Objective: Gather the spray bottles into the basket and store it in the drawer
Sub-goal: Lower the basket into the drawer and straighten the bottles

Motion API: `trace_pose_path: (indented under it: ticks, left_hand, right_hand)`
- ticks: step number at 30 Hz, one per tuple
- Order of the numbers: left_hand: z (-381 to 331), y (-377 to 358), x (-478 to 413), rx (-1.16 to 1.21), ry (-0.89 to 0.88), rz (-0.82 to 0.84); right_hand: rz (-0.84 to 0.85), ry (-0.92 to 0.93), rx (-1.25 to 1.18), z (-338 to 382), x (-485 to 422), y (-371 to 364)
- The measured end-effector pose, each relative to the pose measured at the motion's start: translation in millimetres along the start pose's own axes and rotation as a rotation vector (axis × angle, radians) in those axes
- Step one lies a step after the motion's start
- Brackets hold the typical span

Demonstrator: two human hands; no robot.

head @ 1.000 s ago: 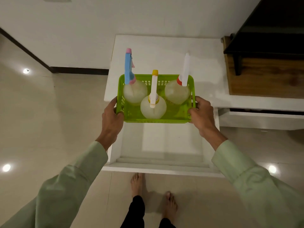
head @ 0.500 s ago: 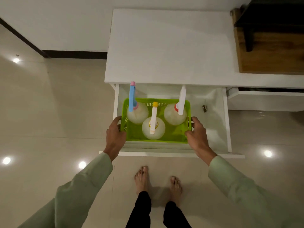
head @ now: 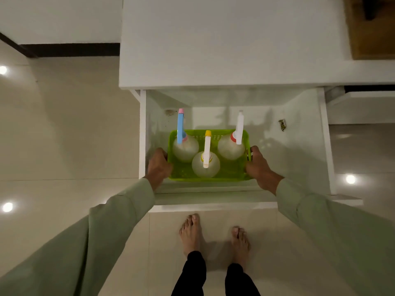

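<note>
A green plastic basket (head: 229, 175) sits low inside the open white drawer (head: 299, 146), toward its front left. Three clear round spray bottles stand upright in it: one with a blue and pink head (head: 184, 147) at the left, one with a yellow-tipped white head (head: 205, 165) in the front middle, one with a white head and red collar (head: 231, 146) at the right. My left hand (head: 158, 166) grips the basket's left end. My right hand (head: 257, 167) grips its right end.
The white cabinet top (head: 224, 43) lies above the drawer. A wooden unit (head: 372, 35) stands at the far right. Two small scraps (head: 282, 124) lie on the drawer floor. A second white drawer front (head: 361, 107) is on the right. My bare feet (head: 191, 233) stand on glossy tiles.
Both hands have carried the basket with its bottles down from above the cabinet top into the open drawer. The view has tilted down and closer.
</note>
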State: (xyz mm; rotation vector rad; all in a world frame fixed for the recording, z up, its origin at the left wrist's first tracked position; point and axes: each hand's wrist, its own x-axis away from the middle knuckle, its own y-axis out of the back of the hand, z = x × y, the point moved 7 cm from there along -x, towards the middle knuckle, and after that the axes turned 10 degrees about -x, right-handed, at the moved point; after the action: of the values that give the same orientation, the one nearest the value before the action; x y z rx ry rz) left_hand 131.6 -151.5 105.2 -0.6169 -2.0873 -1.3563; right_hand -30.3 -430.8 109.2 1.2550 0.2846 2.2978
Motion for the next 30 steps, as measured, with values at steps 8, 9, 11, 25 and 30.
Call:
trace_pose_path:
  ticks: [8, 9, 11, 25, 30]
  left_hand:
    - [3.7, -34.9, -22.7, 0.014, 0.063, 0.057]
    - [1.6, -38.1, -23.1, 0.015, 0.062, 0.057]
    - [-1.7, -43.6, -23.1, 0.013, 0.057, 0.056]
    - [5.4, -61.7, -18.3, 0.054, 0.073, 0.128]
    - [8.7, -68.6, -11.7, 0.084, 0.097, 0.169]
  right_hand:
    - [-0.006, -0.04, 0.026, -18.7, -27.7, 3.9]
    - [-0.005, -0.044, 0.037, -20.6, -30.0, 6.0]
    - [0.008, -0.05, 0.06, -25.0, -33.4, 8.6]
    - [0.051, 0.001, 0.181, -33.2, -28.1, 14.7]
    - [0.057, -0.029, 0.197, -41.5, -23.1, 17.5]
